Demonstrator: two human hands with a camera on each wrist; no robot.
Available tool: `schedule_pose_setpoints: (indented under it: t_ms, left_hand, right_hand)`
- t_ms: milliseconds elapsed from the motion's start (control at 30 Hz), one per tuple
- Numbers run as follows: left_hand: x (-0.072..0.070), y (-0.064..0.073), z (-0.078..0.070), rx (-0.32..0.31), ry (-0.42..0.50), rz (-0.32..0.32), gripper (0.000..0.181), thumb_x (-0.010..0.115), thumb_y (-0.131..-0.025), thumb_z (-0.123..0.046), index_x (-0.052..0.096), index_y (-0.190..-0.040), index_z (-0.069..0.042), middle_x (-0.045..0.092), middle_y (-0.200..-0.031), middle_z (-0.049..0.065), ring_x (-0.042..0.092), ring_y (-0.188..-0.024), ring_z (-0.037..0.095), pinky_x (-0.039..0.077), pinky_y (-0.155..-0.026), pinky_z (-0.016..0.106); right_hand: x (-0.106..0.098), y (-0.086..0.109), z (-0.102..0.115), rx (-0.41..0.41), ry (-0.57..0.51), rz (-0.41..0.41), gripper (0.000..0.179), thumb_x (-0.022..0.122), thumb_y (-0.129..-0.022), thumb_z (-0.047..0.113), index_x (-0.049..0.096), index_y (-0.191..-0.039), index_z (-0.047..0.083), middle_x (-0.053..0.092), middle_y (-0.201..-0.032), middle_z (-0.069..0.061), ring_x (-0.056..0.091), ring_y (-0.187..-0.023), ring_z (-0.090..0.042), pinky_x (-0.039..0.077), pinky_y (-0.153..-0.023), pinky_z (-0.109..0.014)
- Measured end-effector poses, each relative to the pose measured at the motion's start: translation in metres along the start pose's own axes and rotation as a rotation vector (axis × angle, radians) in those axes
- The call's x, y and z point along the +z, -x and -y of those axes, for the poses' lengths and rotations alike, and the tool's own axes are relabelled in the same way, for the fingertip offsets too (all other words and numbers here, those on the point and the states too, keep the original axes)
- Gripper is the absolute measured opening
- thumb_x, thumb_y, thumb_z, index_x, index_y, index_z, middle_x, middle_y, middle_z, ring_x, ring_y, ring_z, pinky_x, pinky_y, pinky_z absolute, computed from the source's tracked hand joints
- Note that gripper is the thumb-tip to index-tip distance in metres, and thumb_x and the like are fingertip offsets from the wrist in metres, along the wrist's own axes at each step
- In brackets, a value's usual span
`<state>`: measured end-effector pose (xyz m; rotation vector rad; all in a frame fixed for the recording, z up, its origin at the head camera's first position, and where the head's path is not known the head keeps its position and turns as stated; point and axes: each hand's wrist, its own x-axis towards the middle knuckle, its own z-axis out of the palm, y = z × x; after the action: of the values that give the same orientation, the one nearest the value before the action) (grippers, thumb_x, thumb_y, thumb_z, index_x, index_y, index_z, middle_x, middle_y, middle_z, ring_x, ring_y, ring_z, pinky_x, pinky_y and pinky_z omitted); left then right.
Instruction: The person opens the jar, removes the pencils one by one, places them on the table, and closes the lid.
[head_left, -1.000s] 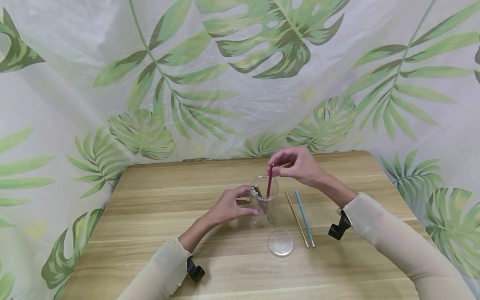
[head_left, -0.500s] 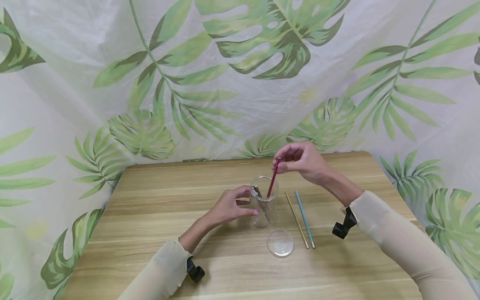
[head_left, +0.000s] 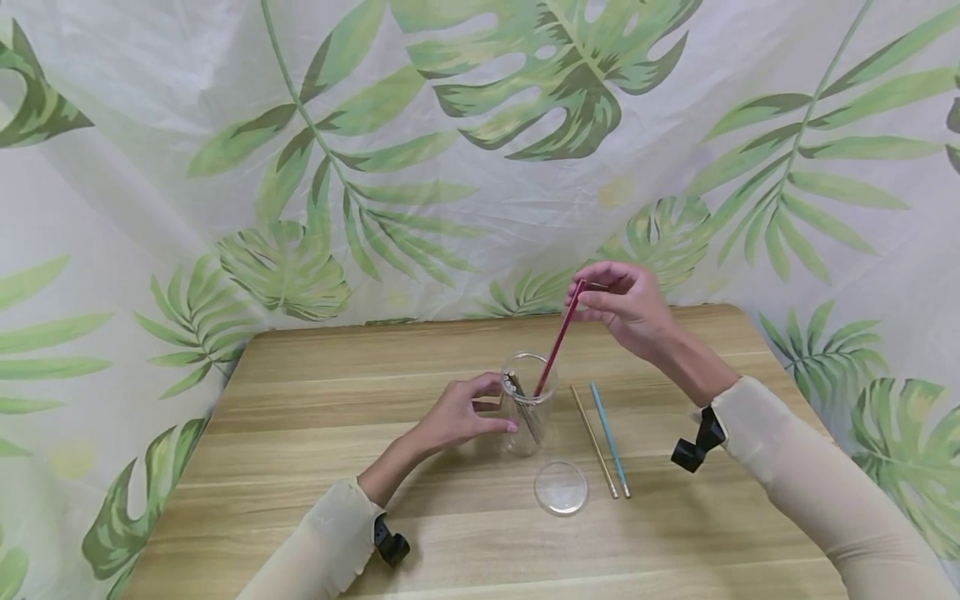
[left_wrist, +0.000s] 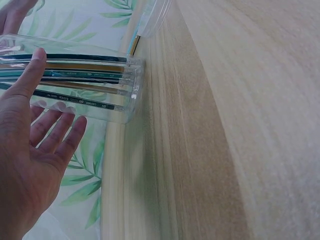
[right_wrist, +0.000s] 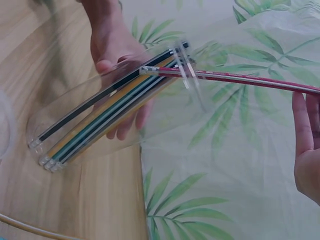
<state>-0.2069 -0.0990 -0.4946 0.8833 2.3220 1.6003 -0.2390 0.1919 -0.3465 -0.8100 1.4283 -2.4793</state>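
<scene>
Upright on the table stands a clear jar. My left hand holds it from the left, thumb on the near side and fingers behind. Several pencils, black, green and yellow, lean together inside it. Above the mouth, my right hand pinches a red pencil near its upper end. In the right wrist view, the pencil's eraser end is still inside the jar by the rim. Right of the jar lie a gold pencil and a blue pencil, side by side.
A round clear lid lies on the wooden table in front of the jar. Behind the table hangs a leaf-patterned cloth. A black wrist camera sits at the right cuff, another at the left.
My right hand has moved up and to the right, drawing the red pencil farther out of the jar and tilting it. The left hand and jar have stayed put.
</scene>
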Motion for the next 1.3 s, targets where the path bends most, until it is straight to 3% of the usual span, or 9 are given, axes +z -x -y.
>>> schedule_pose_setpoints:
  t_ms: [167,367,533,667,1067,1300]
  left_hand:
    - [0.0,-0.001,0.001,-0.009,0.002,-0.001,0.06,0.095,-0.079,-0.013,0.068,-0.131,-0.002,0.072,-0.13,0.015,0.07,-0.121,0.034,0.061,-0.103,0.036]
    - [0.001,0.0,0.002,-0.016,0.011,-0.002,0.059,0.095,-0.079,-0.012,0.068,-0.131,-0.002,0.073,-0.129,0.013,0.07,-0.12,0.034,0.061,-0.104,0.043]
    - [0.001,0.001,0.001,-0.008,0.013,-0.003,0.059,0.094,-0.08,-0.013,0.068,-0.131,-0.002,0.072,-0.129,0.014,0.07,-0.12,0.035,0.061,-0.104,0.047]
    - [0.0,0.001,-0.001,0.004,0.015,-0.004,0.059,0.094,-0.081,-0.013,0.068,-0.132,-0.001,0.072,-0.128,0.016,0.07,-0.119,0.037,0.061,-0.103,0.049]
    - [0.001,-0.001,0.001,-0.024,0.009,-0.012,0.059,0.095,-0.079,-0.012,0.068,-0.131,-0.002,0.073,-0.128,0.013,0.07,-0.12,0.033,0.061,-0.102,0.035]
    - [0.001,-0.001,0.0,-0.028,0.003,-0.01,0.059,0.095,-0.079,-0.012,0.068,-0.131,-0.002,0.073,-0.128,0.012,0.07,-0.121,0.033,0.061,-0.103,0.034]
  right_hand:
    - [0.0,-0.001,0.007,-0.062,-0.067,-0.067,0.022,0.068,-0.094,-0.016,0.078,-0.103,0.001,0.078,-0.094,-0.012,0.078,-0.088,-0.024,0.069,-0.079,-0.037]
    - [-0.001,-0.001,0.015,-0.081,-0.137,-0.143,0.034,0.053,-0.096,-0.022,0.079,-0.101,0.001,0.077,-0.093,-0.011,0.077,-0.086,-0.025,0.069,-0.082,-0.038]
    - [-0.001,-0.001,0.027,-0.088,-0.185,-0.205,0.025,0.065,-0.093,-0.02,0.079,-0.1,0.0,0.078,-0.093,-0.012,0.076,-0.085,-0.024,0.068,-0.078,-0.035]
    - [-0.005,-0.001,0.037,-0.094,-0.193,-0.249,0.025,0.064,-0.094,-0.019,0.079,-0.099,0.0,0.077,-0.092,-0.012,0.075,-0.084,-0.023,0.067,-0.076,-0.033]
    - [-0.025,0.011,0.052,-0.041,-0.171,-0.278,0.033,0.057,-0.093,-0.027,0.078,-0.103,-0.003,0.078,-0.093,-0.014,0.076,-0.084,-0.025,0.068,-0.08,-0.035]
    - [-0.038,0.024,0.053,0.025,-0.084,-0.209,0.035,0.057,-0.092,-0.03,0.078,-0.106,-0.005,0.078,-0.095,-0.016,0.077,-0.087,-0.027,0.069,-0.082,-0.037]
